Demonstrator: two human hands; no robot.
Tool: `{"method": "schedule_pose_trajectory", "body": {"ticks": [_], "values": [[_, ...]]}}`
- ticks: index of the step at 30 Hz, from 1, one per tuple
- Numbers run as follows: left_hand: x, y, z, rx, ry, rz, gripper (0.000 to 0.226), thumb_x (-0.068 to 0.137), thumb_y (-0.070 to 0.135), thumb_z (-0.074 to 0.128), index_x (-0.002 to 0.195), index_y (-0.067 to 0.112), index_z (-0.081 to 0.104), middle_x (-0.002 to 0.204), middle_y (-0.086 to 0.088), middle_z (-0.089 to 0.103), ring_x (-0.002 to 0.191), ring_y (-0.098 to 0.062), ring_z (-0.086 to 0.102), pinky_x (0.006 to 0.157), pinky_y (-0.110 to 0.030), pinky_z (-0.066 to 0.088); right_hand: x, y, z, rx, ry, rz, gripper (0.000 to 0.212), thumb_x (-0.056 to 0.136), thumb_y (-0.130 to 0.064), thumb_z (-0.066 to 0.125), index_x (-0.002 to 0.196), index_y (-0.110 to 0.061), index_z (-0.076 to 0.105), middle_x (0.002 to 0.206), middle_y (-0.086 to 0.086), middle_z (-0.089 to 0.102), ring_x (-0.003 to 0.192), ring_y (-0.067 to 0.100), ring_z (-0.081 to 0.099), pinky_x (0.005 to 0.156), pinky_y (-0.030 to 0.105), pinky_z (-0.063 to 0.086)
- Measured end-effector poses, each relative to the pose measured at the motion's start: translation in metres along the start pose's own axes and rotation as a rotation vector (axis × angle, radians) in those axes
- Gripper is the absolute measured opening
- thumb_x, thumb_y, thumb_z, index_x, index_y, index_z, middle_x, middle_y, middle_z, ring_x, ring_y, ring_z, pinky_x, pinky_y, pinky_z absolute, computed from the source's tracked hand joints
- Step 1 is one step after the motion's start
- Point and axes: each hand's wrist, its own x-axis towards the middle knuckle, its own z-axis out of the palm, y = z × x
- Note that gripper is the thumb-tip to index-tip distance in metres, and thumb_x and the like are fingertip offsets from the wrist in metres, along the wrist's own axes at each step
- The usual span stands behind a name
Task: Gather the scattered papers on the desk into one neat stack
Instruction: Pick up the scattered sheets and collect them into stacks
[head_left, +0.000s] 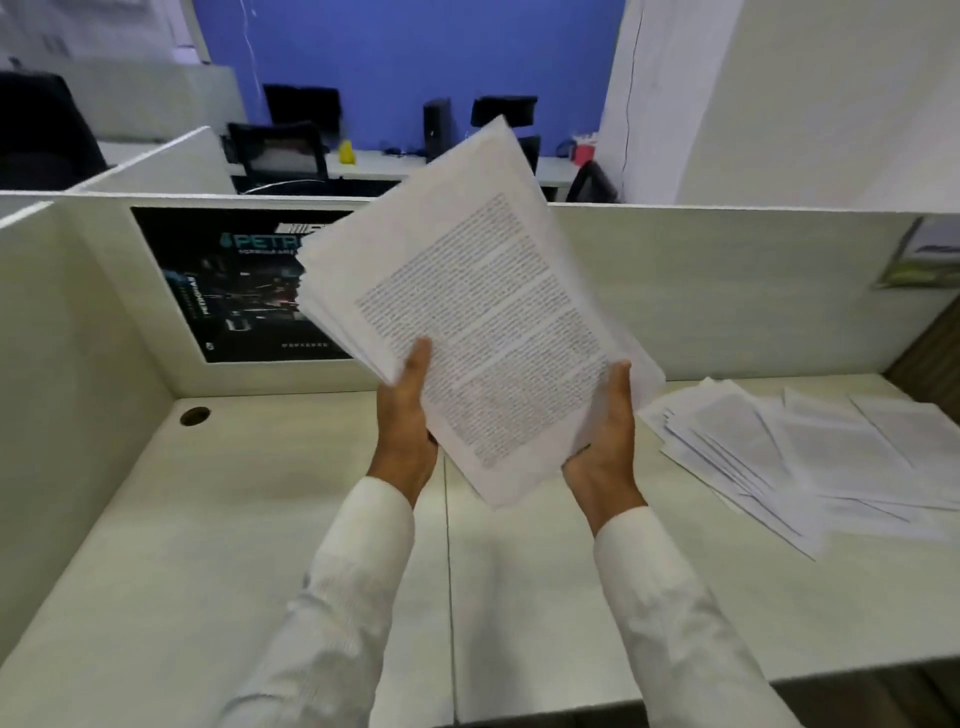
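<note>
I hold a thick bundle of printed white papers (467, 312) in the air above the middle of the desk, tilted up and leaning left. My left hand (405, 421) grips its lower left edge, thumb on the top sheet. My right hand (608, 441) cups its lower right edge from below. The sheets in the bundle are fanned and uneven at the left side. A loose spread of more printed papers (810, 452) lies flat on the desk (208, 545) at the right, overlapping at different angles.
White cubicle partitions close the desk at the back and left. A dark poster (228, 291) hangs on the back partition. A round cable hole (195, 415) sits at the desk's back left. A leaflet (919, 260) is pinned at the far right. The desk's front edge runs along the bottom right.
</note>
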Motion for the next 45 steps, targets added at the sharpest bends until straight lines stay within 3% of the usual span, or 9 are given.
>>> {"method": "schedule_pose_trajectory", "body": {"ticks": [4,8,11,17,21,25,35,38,45], "values": [[-0.002,-0.035,0.038,-0.106,0.040,0.020,0.037,0.092,0.030,0.066,0.124,0.013,0.065,0.125,-0.011,0.068,0.118,-0.032,0.062,0.101,-0.049,0.050,0.017,-0.038,-0.033,-0.046,0.015,0.003,0.086,0.061,-0.068,0.078,0.130,-0.018,0.062,0.124,0.006,0.070,0.114,0.026,0.067,0.098,0.045,0.052],[0.011,-0.059,0.060,-0.004,0.026,-0.070,0.046,0.094,0.035,0.063,0.135,0.014,0.056,0.130,-0.011,0.065,0.118,-0.030,0.062,0.100,-0.048,0.051,0.034,-0.070,-0.066,-0.114,0.000,-0.054,0.036,0.083,-0.025,0.076,0.116,-0.018,0.066,0.110,-0.003,0.075,0.103,0.015,0.071,0.088,0.038,0.058],[0.011,-0.082,0.064,0.016,0.058,-0.156,0.040,0.093,0.014,0.064,0.133,0.013,0.057,0.130,-0.011,0.065,0.118,-0.031,0.063,0.099,-0.049,0.051,0.041,-0.086,-0.088,-0.168,-0.036,-0.058,0.033,0.084,-0.009,0.075,0.114,-0.020,0.065,0.105,-0.006,0.076,0.100,0.013,0.072,0.080,0.034,0.059],[-0.010,-0.104,0.096,-0.223,0.007,-0.089,0.027,0.094,0.022,0.058,0.119,0.018,0.067,0.108,-0.005,0.072,0.102,-0.027,0.066,0.096,-0.045,0.051,0.033,-0.106,-0.142,0.029,-0.043,0.041,0.047,0.088,-0.031,0.065,0.132,-0.015,0.059,0.129,0.008,0.067,0.120,0.024,0.063,0.101,0.046,0.049],[-0.043,-0.164,0.083,0.085,0.067,-0.203,0.039,0.087,0.027,0.067,0.124,0.016,0.063,0.123,-0.006,0.070,0.109,-0.024,0.068,0.090,-0.039,0.056,0.012,-0.072,-0.187,0.066,0.167,0.191,0.057,0.086,-0.047,0.065,0.133,-0.017,0.061,0.131,0.008,0.066,0.122,0.025,0.062,0.106,0.045,0.046],[-0.047,-0.205,0.043,0.318,0.265,-0.282,0.040,0.083,0.010,0.076,0.121,0.013,0.063,0.114,-0.002,0.071,0.102,-0.023,0.068,0.076,-0.029,0.056,0.013,-0.065,-0.207,-0.173,0.364,0.127,0.028,0.084,-0.032,0.077,0.109,-0.020,0.072,0.102,-0.003,0.077,0.092,0.016,0.074,0.074,0.031,0.058],[-0.011,-0.229,-0.023,0.461,0.240,-0.581,0.043,0.084,0.007,0.075,0.125,0.005,0.061,0.118,-0.010,0.068,0.098,-0.026,0.067,0.089,-0.039,0.054,0.011,-0.007,-0.258,-0.464,0.437,0.343,0.029,0.082,-0.004,0.074,0.107,-0.017,0.069,0.110,0.008,0.073,0.100,0.030,0.068,0.090,0.049,0.057],[0.002,-0.234,-0.032,0.530,0.221,-0.637,0.033,0.092,0.002,0.064,0.124,0.008,0.060,0.114,-0.009,0.067,0.088,-0.021,0.066,0.076,-0.033,0.054,0.013,0.001,-0.262,-0.601,0.432,0.360,0.024,0.084,0.004,0.065,0.094,-0.018,0.067,0.103,0.010,0.070,0.093,0.029,0.066,0.084,0.043,0.056],[0.024,-0.233,-0.051,0.629,0.320,-0.523,0.022,0.094,0.005,0.060,0.115,0.005,0.065,0.115,-0.012,0.067,0.099,-0.026,0.065,0.080,-0.033,0.054,0.013,-0.034,-0.289,-0.711,0.597,0.166,0.015,0.089,-0.003,0.065,0.094,-0.017,0.067,0.099,0.005,0.069,0.093,0.021,0.064,0.085,0.032,0.054]]}}
